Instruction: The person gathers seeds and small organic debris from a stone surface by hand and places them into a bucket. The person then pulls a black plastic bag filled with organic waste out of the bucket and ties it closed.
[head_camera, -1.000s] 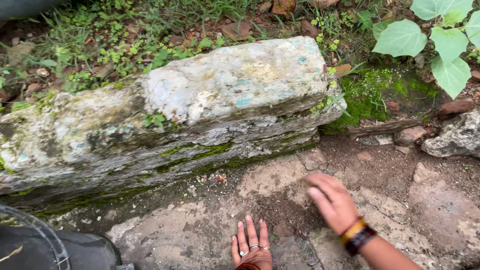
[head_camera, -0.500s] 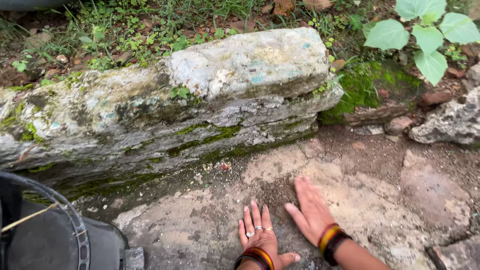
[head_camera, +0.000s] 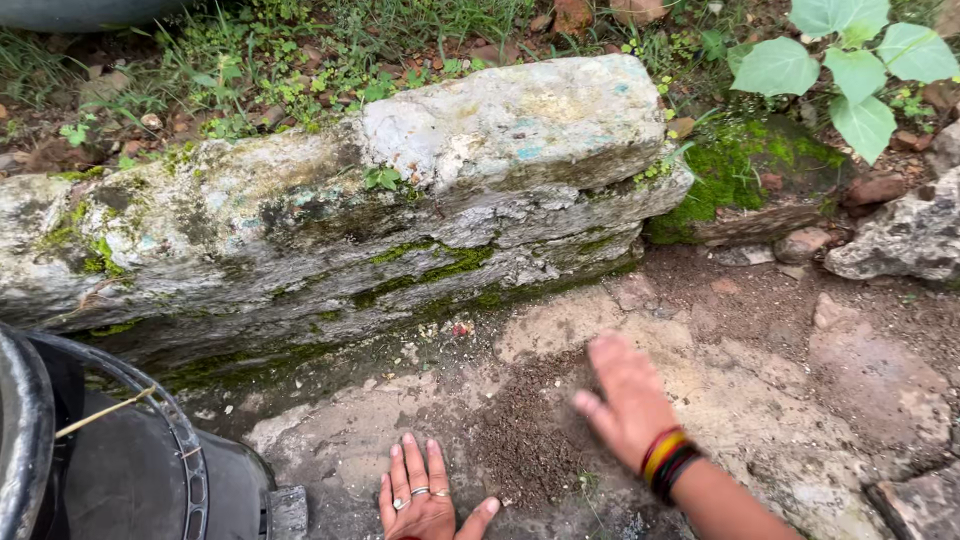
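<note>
Left hand (head_camera: 420, 495) lies flat, fingers spread, on rough stone paving (head_camera: 880, 400); right hand (head_camera: 625, 400), blurred, open-palmed, sits over dark crumbly soil (head_camera: 525, 440) between them, below a mossy, flaking stone block (head_camera: 400, 210).

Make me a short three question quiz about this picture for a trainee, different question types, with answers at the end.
1. True or false: the left hand lies flat with its fingers spread on the stone ground.
2. What lies between the two hands? A) loose soil B) a leaf C) a cloth
3. Fill in: the right hand wears coloured ____ at the wrist.

Key: 1 true. 2 A, the patch of loose soil. 3 bangles.
</note>
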